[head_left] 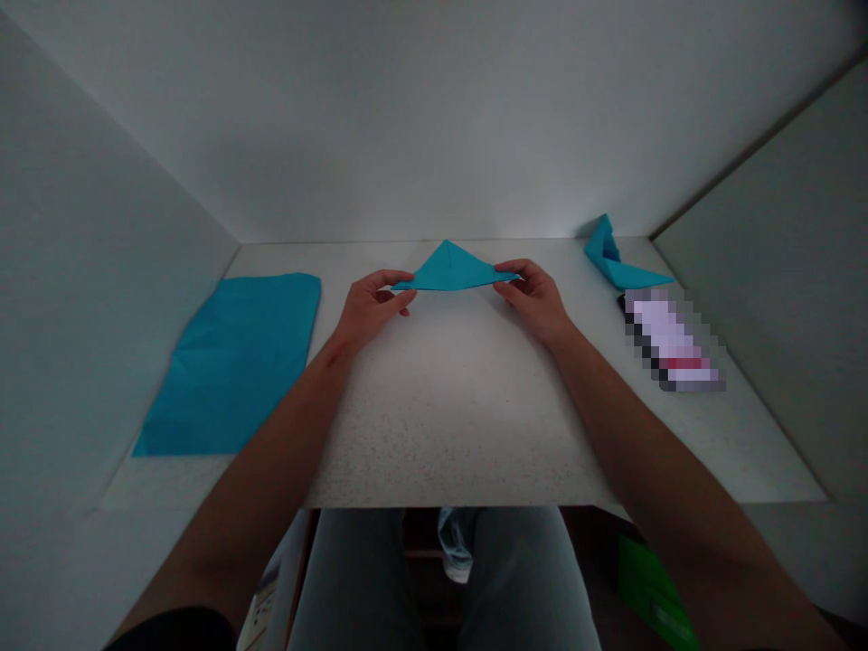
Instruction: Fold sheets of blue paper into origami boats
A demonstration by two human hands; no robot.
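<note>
A blue folded paper boat [450, 267] is held level near the back of the white tabletop, its peak pointing away from me. Its left tip is pinched between the thumb and fingers of my left hand [374, 306]. My right hand [535, 297] pinches the right tip the same way. The long lower edge of the paper runs nearly straight between both hands. What lies inside the folds is hidden.
Blue paper [237, 366] lies flat at the left of the table [448, 416]. Another folded blue paper boat [614, 258] rests at the back right. Below it lies a blurred-out phone [674, 344]. Walls [434, 117] close off the back and sides.
</note>
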